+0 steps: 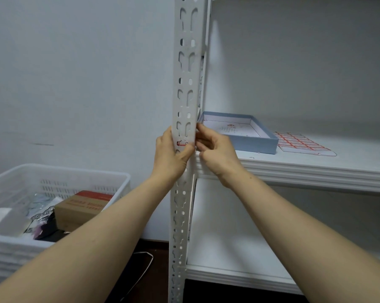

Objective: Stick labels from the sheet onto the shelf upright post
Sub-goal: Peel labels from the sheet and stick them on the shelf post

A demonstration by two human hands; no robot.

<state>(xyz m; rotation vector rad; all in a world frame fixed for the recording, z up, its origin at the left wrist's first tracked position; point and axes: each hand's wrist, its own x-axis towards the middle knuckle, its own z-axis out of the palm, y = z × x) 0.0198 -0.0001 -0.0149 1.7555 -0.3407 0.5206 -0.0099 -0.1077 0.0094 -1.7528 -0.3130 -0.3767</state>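
Observation:
A white slotted upright post (pixel 185 68) runs top to bottom through the middle of the view. A red-bordered label (pixel 181 143) sits on its front face at shelf height. My left hand (pixel 171 156) wraps the post from the left, thumb pressed just below the label. My right hand (pixel 215 149) touches the post's right edge beside the label, fingers curled, fingertips hidden behind the post. The label sheet (pixel 303 142), with several red-bordered labels, lies flat on the middle shelf (pixel 316 169) to the right.
An open blue-grey shallow box (pixel 248 142) sits on the shelf between the post and the sheet. A white plastic crate (pixel 53 178) at lower left holds a brown carton (pixel 79 208) and other items. A lower shelf (pixel 228 274) lies below. A cord lies on the dark floor.

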